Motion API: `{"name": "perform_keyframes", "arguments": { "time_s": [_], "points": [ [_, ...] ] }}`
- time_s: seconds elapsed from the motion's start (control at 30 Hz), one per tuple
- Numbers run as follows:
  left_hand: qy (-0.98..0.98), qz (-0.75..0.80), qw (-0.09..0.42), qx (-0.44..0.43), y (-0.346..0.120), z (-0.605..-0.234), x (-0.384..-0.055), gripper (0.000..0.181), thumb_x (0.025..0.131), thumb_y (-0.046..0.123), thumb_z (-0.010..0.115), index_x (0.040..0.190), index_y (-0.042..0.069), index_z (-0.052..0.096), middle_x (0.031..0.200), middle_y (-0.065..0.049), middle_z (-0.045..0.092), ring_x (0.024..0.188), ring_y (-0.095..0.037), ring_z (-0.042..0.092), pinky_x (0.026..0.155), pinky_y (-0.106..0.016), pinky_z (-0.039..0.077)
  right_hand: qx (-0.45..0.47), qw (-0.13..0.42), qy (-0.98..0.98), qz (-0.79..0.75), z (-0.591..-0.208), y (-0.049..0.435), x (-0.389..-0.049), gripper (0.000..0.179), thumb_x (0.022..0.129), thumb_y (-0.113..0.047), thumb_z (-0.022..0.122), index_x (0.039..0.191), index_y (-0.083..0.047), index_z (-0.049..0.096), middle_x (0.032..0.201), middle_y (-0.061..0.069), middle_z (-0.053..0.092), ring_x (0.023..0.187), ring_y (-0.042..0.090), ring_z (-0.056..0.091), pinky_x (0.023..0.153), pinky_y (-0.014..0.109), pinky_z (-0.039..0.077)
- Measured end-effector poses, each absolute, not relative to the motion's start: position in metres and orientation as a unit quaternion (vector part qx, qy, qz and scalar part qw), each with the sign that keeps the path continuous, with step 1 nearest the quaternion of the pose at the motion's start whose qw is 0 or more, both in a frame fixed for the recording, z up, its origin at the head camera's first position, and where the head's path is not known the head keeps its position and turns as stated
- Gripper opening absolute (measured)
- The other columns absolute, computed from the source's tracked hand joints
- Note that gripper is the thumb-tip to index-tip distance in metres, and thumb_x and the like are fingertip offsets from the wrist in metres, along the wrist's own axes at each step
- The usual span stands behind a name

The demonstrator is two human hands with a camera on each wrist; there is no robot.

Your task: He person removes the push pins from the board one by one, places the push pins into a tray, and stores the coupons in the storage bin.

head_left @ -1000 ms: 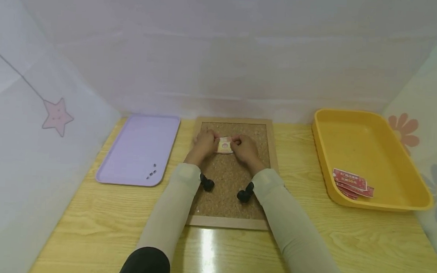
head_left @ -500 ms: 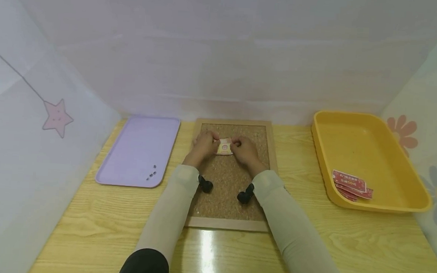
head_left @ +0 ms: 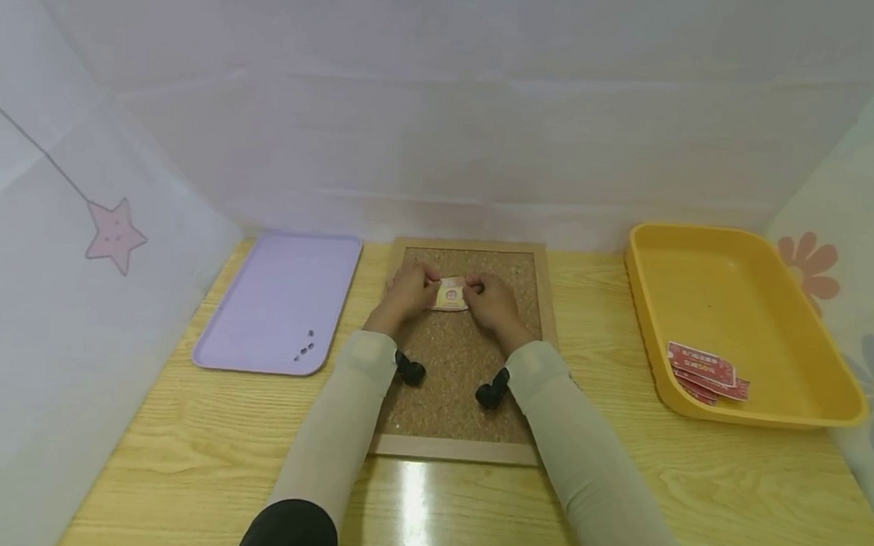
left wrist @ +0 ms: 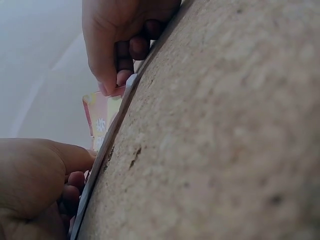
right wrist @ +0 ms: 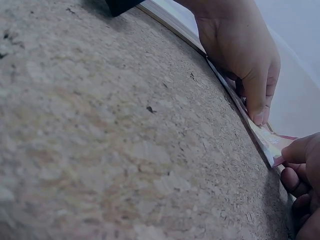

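Observation:
A small coupon (head_left: pixel 451 296), pale yellow with pink edges, is held between my two hands over the upper part of a wood-framed corkboard (head_left: pixel 448 399). My left hand (head_left: pixel 407 293) pinches its left end between thumb and fingers. At the opposite end, my right hand (head_left: pixel 494 301) grips it with thumb and forefinger, the other fingers curled under. The right wrist view has the coupon (right wrist: pixel 270 142) slightly bowed near the cork surface. From the left wrist, printed characters show on the coupon (left wrist: pixel 100 117). Fingers cover both its ends.
Left of the board lies a lilac tray (head_left: pixel 285 297) with several tiny dark pieces (head_left: pixel 305 346), too small to identify. To the right stands a deep yellow tray (head_left: pixel 751 300) holding several red coupons (head_left: pixel 705 369). Patterned cloth walls surround the wooden table (head_left: pixel 614 451).

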State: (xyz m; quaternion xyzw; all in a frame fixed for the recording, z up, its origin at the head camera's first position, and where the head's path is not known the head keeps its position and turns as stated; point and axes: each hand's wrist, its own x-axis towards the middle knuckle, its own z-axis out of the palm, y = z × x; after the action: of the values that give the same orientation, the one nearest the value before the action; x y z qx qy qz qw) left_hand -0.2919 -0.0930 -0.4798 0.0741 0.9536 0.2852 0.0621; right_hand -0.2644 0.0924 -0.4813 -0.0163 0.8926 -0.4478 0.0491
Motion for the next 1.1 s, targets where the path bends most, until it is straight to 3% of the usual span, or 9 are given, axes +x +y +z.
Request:
{"name": "perform_keyframes", "arguments": {
  "time_s": [0.43, 0.8, 1.1],
  "points": [
    [0.953, 0.287, 0.047, 0.084, -0.086, -0.481, -0.294, 0.023, 0.100, 0.031, 0.053, 0.112, 0.014, 0.062, 0.110, -0.006, 0.055, 0.101, -0.024, 0.048, 0.088, -0.046, 0.031, -0.010, 0.044, 0.893, -0.448, -0.476, 0.098, -0.264, 0.025, 0.097, -0.025, 0.057, 0.113, -0.008, 0.064, 0.105, 0.007, 0.064, 0.095, 0.022, 0.059, 0.083, 0.038, 0.048],
    [0.948, 0.302, 0.048, 0.093, -0.098, -0.478, -0.291, 0.019, 0.099, 0.025, 0.055, 0.109, 0.012, 0.064, 0.107, -0.005, 0.057, 0.099, -0.023, 0.051, 0.089, -0.049, 0.032, -0.011, 0.042, 0.892, -0.450, -0.476, 0.089, -0.262, 0.022, 0.096, -0.023, 0.056, 0.110, -0.008, 0.065, 0.101, 0.007, 0.063, 0.090, 0.021, 0.058, 0.077, 0.036, 0.049],
    [0.952, 0.283, 0.079, 0.089, -0.104, -0.473, -0.287, 0.019, 0.093, 0.020, 0.057, 0.110, 0.014, 0.064, 0.107, -0.006, 0.057, 0.097, -0.026, 0.049, 0.089, -0.048, 0.033, -0.001, 0.043, 0.900, -0.434, -0.478, 0.083, -0.261, 0.021, 0.096, -0.026, 0.056, 0.107, -0.010, 0.064, 0.096, 0.004, 0.062, 0.084, 0.020, 0.056, 0.072, 0.034, 0.047]
  ]
}}
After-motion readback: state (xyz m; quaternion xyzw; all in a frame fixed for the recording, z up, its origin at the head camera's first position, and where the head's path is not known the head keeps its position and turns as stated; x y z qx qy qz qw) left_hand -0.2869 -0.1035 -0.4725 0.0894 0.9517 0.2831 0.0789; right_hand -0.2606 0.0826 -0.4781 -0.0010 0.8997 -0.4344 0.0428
